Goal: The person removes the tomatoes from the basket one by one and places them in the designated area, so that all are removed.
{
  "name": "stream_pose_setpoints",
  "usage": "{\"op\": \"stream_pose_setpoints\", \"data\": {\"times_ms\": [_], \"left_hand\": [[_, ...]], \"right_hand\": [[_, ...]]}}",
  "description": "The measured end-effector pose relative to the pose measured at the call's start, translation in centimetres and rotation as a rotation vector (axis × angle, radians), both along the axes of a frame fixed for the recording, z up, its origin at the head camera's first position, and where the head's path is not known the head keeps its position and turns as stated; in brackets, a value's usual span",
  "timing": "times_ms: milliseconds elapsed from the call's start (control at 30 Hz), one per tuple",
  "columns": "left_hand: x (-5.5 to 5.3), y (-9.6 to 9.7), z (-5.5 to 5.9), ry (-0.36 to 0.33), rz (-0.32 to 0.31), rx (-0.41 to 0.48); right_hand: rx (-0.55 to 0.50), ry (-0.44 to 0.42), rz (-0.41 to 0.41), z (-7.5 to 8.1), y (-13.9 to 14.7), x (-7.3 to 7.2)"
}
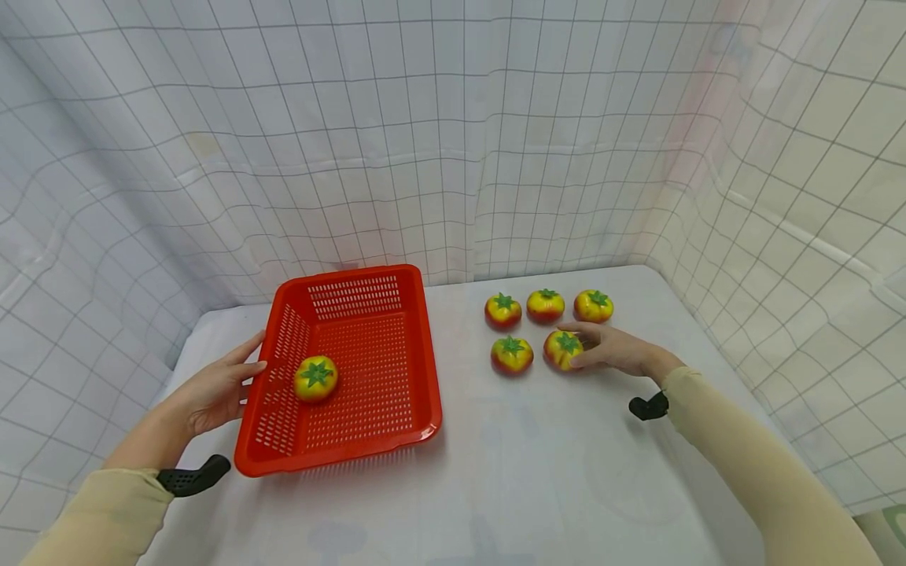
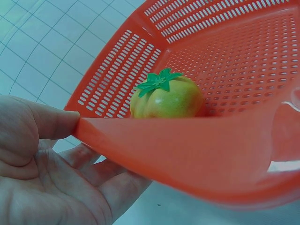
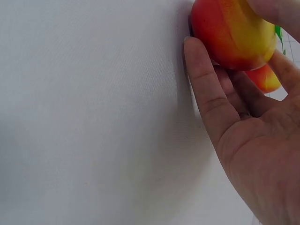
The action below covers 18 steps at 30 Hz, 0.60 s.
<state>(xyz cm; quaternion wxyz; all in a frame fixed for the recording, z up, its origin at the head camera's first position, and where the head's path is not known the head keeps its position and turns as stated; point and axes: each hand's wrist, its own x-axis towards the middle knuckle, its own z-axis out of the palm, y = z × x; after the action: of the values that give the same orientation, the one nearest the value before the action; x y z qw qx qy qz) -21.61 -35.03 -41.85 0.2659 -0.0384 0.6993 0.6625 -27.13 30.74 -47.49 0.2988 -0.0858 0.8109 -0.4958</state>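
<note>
At the left edge of a red plastic basket (image 1: 361, 369), my left hand (image 1: 215, 391) grips the rim, thumb on top and fingers beneath in the left wrist view. Inside the basket, near that side, lies a yellow toy tomato (image 1: 315, 379) with a green star-shaped leaf top. My right hand (image 1: 612, 350) holds a red-and-yellow toy tomato (image 1: 561, 350) on the table, thumb on the near side and fingers round the far side. In the right wrist view this held toy tomato (image 3: 229, 33) is partly cut off by the frame's top edge.
Around the right hand sit more toy tomatoes: one (image 1: 512, 356) to the left, and a back row with a left one (image 1: 503, 312), a middle one (image 1: 545, 306) and a right one (image 1: 593, 306). White gridded curtains (image 1: 453, 157) enclose the white table (image 1: 538, 472).
</note>
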Motion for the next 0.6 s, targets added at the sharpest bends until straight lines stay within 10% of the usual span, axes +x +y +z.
{"op": "stream_pose_setpoints", "data": {"times_ms": [600], "left_hand": [[-0.1, -0.1, -0.1, -0.006, 0.004, 0.005]], "right_hand": [[0.028, 0.019, 0.019, 0.8, 1.1, 0.8]]}}
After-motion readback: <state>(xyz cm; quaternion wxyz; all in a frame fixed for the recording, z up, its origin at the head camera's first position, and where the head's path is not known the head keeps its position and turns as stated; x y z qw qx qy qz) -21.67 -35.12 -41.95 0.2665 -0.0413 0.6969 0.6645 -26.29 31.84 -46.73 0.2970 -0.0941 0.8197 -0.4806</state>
